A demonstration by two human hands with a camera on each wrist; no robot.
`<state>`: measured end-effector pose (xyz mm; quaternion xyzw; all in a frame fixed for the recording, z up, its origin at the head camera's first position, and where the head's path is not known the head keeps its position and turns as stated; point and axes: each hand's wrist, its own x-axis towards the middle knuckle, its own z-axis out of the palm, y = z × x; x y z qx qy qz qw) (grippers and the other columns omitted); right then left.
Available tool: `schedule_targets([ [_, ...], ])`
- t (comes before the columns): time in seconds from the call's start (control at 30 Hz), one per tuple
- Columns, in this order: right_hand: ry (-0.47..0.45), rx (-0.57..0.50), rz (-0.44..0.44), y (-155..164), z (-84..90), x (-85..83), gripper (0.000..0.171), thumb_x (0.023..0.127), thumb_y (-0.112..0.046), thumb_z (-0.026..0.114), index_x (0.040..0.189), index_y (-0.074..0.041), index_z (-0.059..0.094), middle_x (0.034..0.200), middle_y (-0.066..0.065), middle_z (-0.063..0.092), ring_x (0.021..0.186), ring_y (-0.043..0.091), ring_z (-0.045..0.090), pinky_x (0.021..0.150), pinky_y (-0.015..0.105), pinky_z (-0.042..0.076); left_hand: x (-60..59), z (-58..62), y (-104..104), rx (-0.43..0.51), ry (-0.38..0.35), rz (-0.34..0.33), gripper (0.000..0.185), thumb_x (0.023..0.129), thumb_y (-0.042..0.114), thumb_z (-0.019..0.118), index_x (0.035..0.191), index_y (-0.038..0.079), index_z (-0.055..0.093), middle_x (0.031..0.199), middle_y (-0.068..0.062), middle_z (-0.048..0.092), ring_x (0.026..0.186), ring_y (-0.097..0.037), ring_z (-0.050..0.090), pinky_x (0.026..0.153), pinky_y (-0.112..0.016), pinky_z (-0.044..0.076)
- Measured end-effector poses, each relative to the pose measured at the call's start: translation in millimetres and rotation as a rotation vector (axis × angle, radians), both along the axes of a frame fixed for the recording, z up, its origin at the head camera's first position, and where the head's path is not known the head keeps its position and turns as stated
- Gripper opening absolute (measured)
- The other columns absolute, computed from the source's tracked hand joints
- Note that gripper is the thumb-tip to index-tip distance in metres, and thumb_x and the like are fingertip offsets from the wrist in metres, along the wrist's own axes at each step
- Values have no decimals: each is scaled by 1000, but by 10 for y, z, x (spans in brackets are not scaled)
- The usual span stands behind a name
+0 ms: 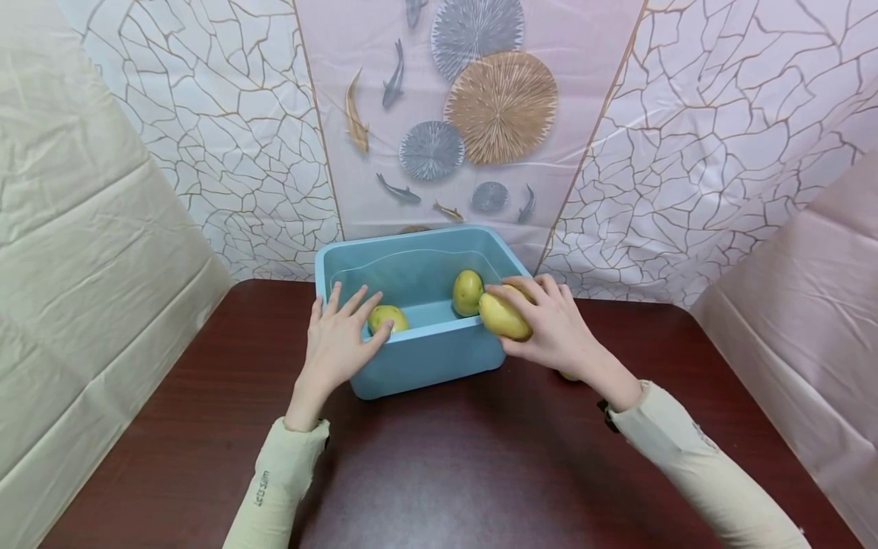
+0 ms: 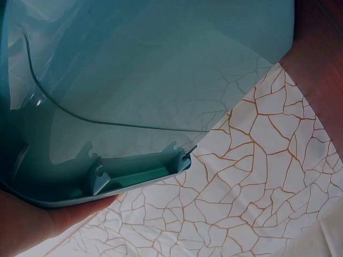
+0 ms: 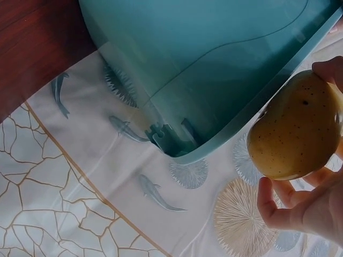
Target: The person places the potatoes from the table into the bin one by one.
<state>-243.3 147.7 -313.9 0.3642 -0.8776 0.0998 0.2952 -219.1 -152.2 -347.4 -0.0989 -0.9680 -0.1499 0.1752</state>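
A yellow mango (image 1: 504, 314) is held in my right hand (image 1: 554, 324) at the front right rim of a blue plastic bin (image 1: 432, 366). In the right wrist view, fingers and thumb are curled round the speckled mango (image 3: 296, 126), outside the bin wall. My left hand (image 1: 338, 345), fingers spread and fairly straight, lies at the bin's front left corner. The left wrist view shows part of that hand (image 2: 27, 222) against the rim. Inside the bin, one mango (image 1: 388, 317) sits at the left, partly hidden by the left hand, and another mango (image 1: 468, 293) at the right.
Mostly hidden beneath the right wrist, a small yellow thing (image 1: 569, 375) lies on the dark red-brown table (image 1: 439, 473). A patterned cloth (image 1: 247, 137) hangs right behind the bin, and plain pale cloth (image 1: 89, 305) flanks the table.
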Motion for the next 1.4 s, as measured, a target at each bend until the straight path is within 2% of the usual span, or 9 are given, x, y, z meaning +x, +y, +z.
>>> schedule_targets([
  [0.33, 7, -18, 11, -60, 49, -46, 61, 64, -32, 69, 122, -27, 52, 116, 3, 53, 90, 23, 42, 64, 35, 31, -8, -15, -7, -7, 23, 6, 54, 87, 52, 40, 133, 24, 44, 140, -5, 41, 136, -36, 16, 107, -57, 13],
  [0.8, -23, -13, -17, -147, 122, -97, 62, 65, -35, 69, 123, -27, 51, 118, 1, 52, 91, 22, 42, 66, 36, 32, -14, -9, -6, -4, 19, 0, 55, 87, 53, 39, 133, 24, 43, 140, -5, 40, 136, -37, 15, 107, -57, 12],
  [1.4, -55, -41, -9, -287, 194, -191, 65, 65, -37, 70, 126, -28, 49, 118, 1, 52, 90, 23, 41, 65, 35, 33, -10, -16, 3, -17, 19, 0, 55, 87, 54, 38, 133, 24, 43, 140, -5, 40, 136, -37, 15, 107, -57, 13],
])
